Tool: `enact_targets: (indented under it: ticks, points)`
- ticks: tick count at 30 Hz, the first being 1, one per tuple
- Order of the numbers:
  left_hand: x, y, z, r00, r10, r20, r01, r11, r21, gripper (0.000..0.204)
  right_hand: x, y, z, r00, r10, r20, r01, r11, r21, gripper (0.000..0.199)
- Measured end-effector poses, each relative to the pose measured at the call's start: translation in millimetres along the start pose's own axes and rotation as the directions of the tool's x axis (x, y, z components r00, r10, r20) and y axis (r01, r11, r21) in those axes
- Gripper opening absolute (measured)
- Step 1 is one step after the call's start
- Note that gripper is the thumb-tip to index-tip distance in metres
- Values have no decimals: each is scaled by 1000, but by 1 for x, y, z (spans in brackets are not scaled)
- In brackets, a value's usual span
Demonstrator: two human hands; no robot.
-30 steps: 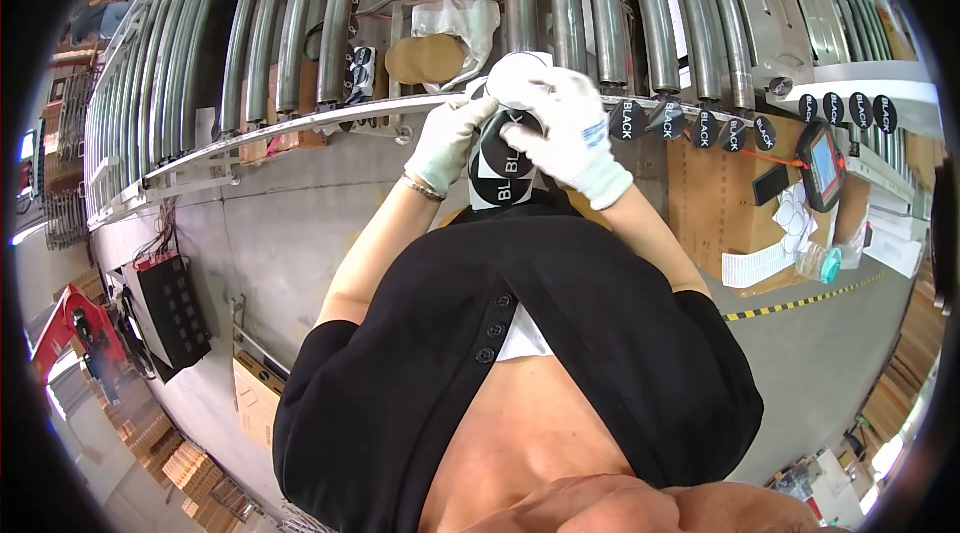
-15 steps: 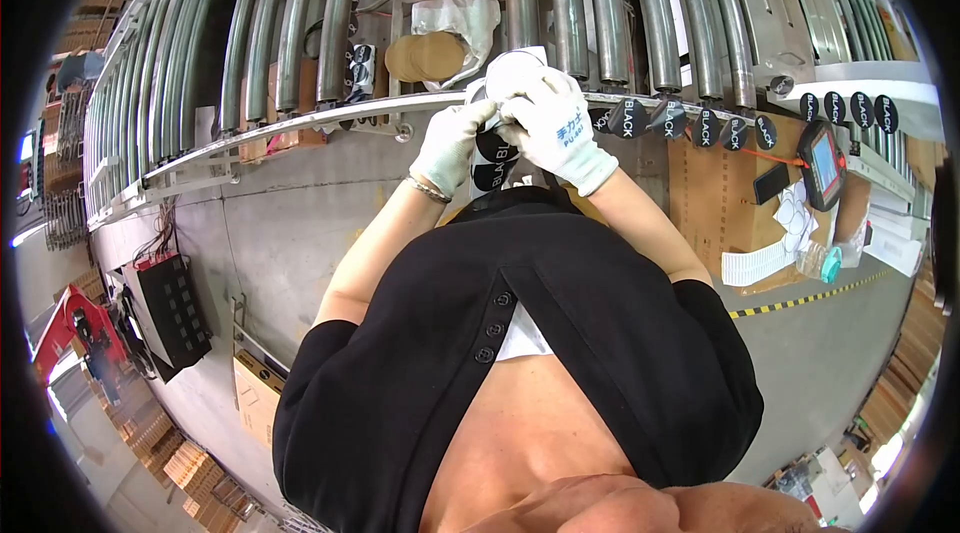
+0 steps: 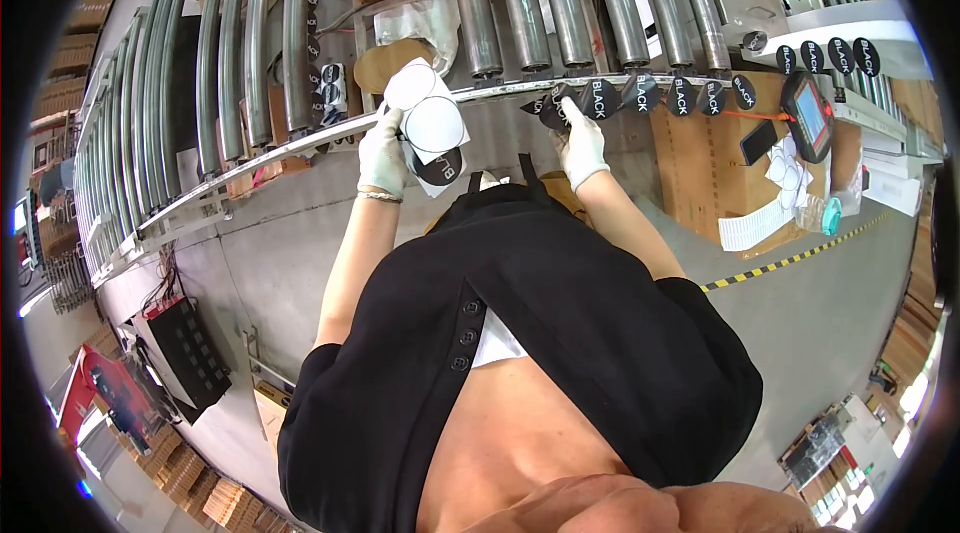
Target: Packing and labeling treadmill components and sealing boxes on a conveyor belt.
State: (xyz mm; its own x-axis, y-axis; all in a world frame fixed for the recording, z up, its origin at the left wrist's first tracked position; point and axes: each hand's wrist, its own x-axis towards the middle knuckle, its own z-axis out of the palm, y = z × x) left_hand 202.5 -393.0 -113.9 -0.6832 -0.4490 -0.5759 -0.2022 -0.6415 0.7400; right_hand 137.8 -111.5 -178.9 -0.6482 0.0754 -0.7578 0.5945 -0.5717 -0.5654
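My left hand [image 3: 385,155], in a white glove, grips a strip of sticker backing sheet [image 3: 435,123]. White circles show on the strip, and a black round sticker remains at its lower end. Apart from it to the right, my gloved right hand [image 3: 582,148] pinches a black round sticker [image 3: 552,111] at the rail's near edge. Beside that hand, several black round stickers [image 3: 642,93] hang in a row along the conveyor rail [image 3: 490,91]. The right fingertips are partly hidden by the sticker.
Metal rollers [image 3: 520,3] stretch away beyond the rail. At right, a cardboard box [image 3: 690,163] carries a phone [image 3: 758,143] and loose backing paper [image 3: 755,231]; a handheld device with a screen [image 3: 808,118] is beside them. Brown cardboard discs [image 3: 385,68] lie behind the left hand.
My hands have moved apart: the left went left with the backing strip, and the right went to the rail with a black sticker. The view has shifted slightly.
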Motion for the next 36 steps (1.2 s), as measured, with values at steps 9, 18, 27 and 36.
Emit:
enact_targets:
  ticks: [9, 18, 27, 36]
  points:
    - [-37, 9, 37, 988, 51, 146, -70, 989, 130, 27, 29, 7, 23, 976, 96, -197, -113, 990, -79, 38]
    - [-53, 18, 44, 938, 175, 298, -335, 676, 657, 28, -37, 6, 19, 815, 522, 252, -512, 852, -108, 69]
    - [-68, 29, 60, 883, 246, 400, -466, 572, 675, 21, -66, -26, 63, 826, -260, 501, 465, 815, -345, 19]
    - [-62, 56, 33, 834, 45, 550, -301, 873, 385, 15, -74, -38, 66, 709, -182, 681, 607, 650, -458, 27]
